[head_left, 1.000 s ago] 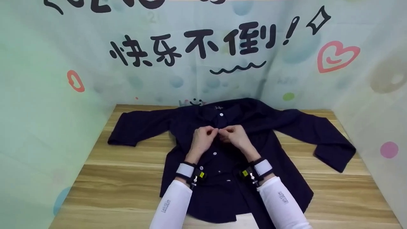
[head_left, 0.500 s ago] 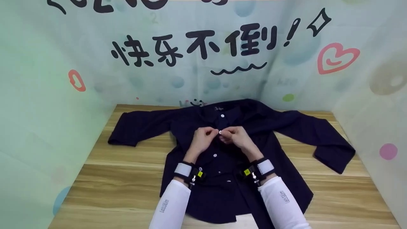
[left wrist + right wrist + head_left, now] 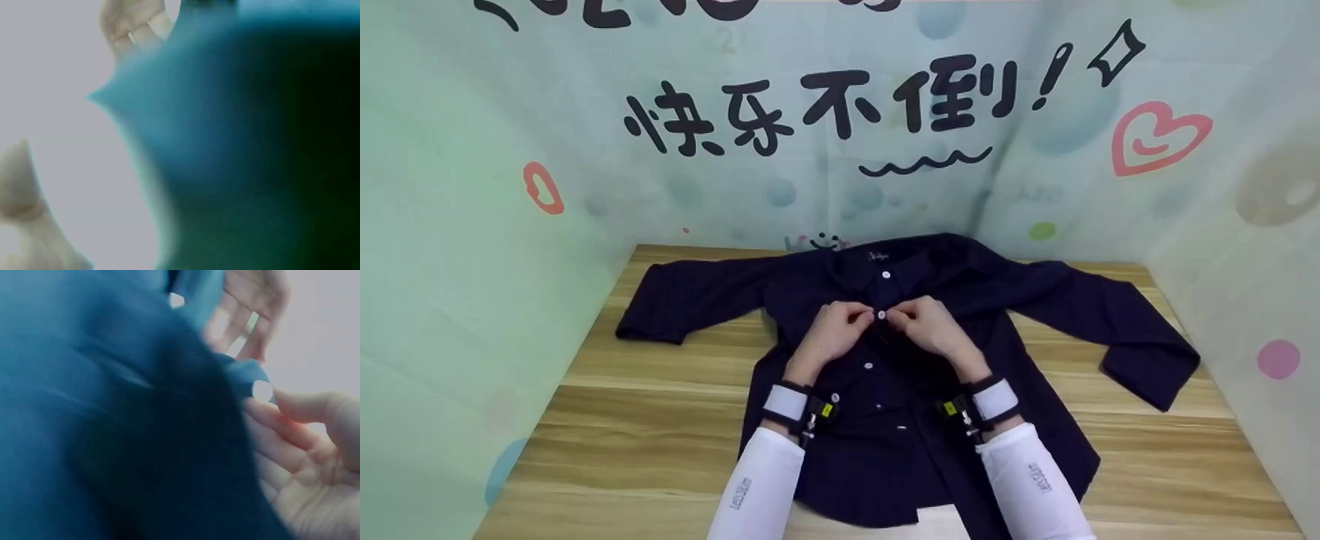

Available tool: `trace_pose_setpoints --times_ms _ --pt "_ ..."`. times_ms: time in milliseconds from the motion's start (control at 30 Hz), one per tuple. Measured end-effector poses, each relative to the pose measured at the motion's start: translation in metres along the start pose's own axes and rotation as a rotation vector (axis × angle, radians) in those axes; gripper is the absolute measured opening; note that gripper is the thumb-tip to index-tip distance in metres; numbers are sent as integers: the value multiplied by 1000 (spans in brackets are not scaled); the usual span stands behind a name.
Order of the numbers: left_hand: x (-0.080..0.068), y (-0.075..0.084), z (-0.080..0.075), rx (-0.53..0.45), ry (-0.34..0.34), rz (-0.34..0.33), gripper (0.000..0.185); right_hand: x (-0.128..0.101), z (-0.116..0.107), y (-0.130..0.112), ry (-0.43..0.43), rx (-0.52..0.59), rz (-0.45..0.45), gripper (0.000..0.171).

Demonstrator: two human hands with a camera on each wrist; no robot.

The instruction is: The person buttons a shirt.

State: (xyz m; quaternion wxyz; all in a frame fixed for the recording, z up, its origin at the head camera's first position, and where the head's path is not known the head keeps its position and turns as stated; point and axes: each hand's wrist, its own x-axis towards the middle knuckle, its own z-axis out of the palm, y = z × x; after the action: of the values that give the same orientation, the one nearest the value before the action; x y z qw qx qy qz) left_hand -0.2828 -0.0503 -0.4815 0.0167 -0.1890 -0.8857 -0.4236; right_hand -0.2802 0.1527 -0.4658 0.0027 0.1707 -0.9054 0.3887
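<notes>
Nearest the onlooker: two white sleeves and wrist straps, forearms laid over the lower front of a dark navy shirt (image 3: pixel 885 450), which lies face up and spread flat on the wooden table (image 3: pixel 607 442).

Further up, left hand (image 3: pixel 832 334) and right hand (image 3: pixel 931 328) meet at the shirt's front opening. Both have fingers curled, pinching cloth edges on either side of a small white button (image 3: pixel 881 315). The button sits right between the fingertips, equally near both hands. In the right wrist view the button (image 3: pixel 262 390) sits on a flap of cloth touching that hand's fingertips (image 3: pixel 264 410).

The opening's long axis runs straight away from the person, toward the collar (image 3: pixel 885 262). Another button (image 3: pixel 885 274) lies just beyond the hands; one (image 3: pixel 868 365) nearer.

Farthest: sleeves spread left and right, backdrop wall (image 3: pixel 840 112) behind.
</notes>
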Motion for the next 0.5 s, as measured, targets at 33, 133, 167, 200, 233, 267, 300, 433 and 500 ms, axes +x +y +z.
trace_pose_setpoints --times_ms 33,133,167,200,233,267,300,433,500 --pt "-2 2 -3 17 -4 2 24 -3 -6 -2 -12 -32 -27 23" --pt "-10 5 -13 77 -20 22 26 -13 -24 -4 -39 -103 -89 24" --pt "-13 5 -16 104 -33 26 26 -16 -30 -4 -49 -121 -98 25" --pt "-17 5 -20 134 -48 32 27 -20 -35 -3 -58 -141 -111 26" --pt "-20 5 -23 163 -67 35 27 -23 -39 -1 -71 -160 -117 26" --pt "-24 4 -26 194 -92 31 28 -26 -42 2 -85 -180 -119 26" --pt "-28 4 -29 224 -115 25 29 -29 -44 6 -102 -196 -117 27" --pt "-40 -1 -37 327 -218 -13 36 -37 -40 23 -198 -290 -124 34" --pt "-43 -3 -37 370 -278 -27 43 -40 -35 30 -264 -346 -121 43"
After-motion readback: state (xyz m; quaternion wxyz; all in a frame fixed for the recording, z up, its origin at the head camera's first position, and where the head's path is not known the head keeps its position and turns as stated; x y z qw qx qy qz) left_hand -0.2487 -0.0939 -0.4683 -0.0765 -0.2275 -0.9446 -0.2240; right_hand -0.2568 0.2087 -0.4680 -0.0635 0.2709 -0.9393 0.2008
